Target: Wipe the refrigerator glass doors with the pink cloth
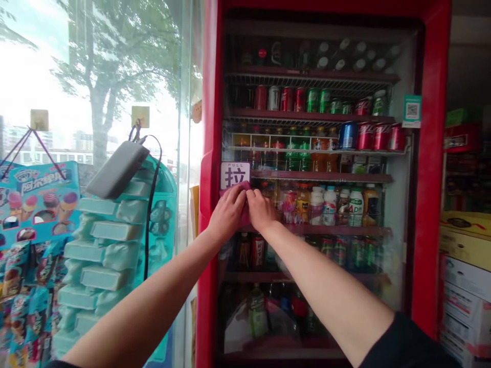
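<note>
Behind the glass of the red drinks fridge (433, 153), a dark wire shelf (307, 116) carries red and green soda cans (299, 99), and a lower shelf (314, 230) holds plastic bottles (356, 207).

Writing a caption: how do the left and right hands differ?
The left hand sits over the red door frame, below the PULL sign; the right hand over the glass. The left arm enters lower left, the right arm lower right. Both touch a pink-red strip.
</note>
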Available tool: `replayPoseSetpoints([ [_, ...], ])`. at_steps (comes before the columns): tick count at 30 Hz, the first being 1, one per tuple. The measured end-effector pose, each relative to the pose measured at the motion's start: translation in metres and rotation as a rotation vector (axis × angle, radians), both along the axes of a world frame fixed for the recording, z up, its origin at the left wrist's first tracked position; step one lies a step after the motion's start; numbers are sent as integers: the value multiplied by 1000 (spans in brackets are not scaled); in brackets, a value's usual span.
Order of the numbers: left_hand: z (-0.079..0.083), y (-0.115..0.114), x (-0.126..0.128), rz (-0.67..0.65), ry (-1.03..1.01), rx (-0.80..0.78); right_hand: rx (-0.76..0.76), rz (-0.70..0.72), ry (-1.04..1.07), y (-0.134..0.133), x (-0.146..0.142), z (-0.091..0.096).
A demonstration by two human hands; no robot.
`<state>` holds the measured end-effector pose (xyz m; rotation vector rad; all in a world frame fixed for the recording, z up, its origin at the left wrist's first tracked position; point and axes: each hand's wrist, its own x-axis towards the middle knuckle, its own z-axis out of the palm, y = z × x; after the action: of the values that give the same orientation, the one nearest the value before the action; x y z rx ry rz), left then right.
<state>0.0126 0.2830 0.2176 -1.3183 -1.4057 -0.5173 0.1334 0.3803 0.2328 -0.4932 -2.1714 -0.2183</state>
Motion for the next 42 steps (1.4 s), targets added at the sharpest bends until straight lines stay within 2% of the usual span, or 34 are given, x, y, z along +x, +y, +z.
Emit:
replayPoseSetpoints([
  [2, -16, 10, 0, 4, -16, 26, -22, 7, 16, -1, 1, -4],
  [5, -32, 25, 3, 99, -87, 88, -47, 76, 54, -3, 4, -12],
  [9, -42, 37, 13, 225, -174, 173, -104, 179, 94, -4, 10, -24],
  [12, -44, 41, 16, 233, -222, 173, -117, 231, 140, -4, 13, -30],
  [16, -32, 42, 8, 183, -216, 143, -78, 255, 168, -4, 13, -27],
  [22, 21, 38, -8, 179, -122, 97, 118, 264, 237, -8, 15, -8],
  [25, 39, 41, -10, 185, -112, 97, 158, 309, 269, -7, 18, -7],
  [30, 39, 50, -6, 194, -127, 150, 189, 335, 277, 11, 20, -9],
  [33, 36, 54, -4, 169, -100, 177, 145, 296, 279, 34, 24, -8],
  [36, 36, 57, -1, 144, -80, 200, 166, 242, 261, 61, 32, -10],
  [39, 37, 64, 6, 115, -72, 184, 207, 202, 264, 85, 40, -16],
  [42, 38, 80, 22, 85, -34, 111, 215, 181, 306, 96, 44, -20],
])
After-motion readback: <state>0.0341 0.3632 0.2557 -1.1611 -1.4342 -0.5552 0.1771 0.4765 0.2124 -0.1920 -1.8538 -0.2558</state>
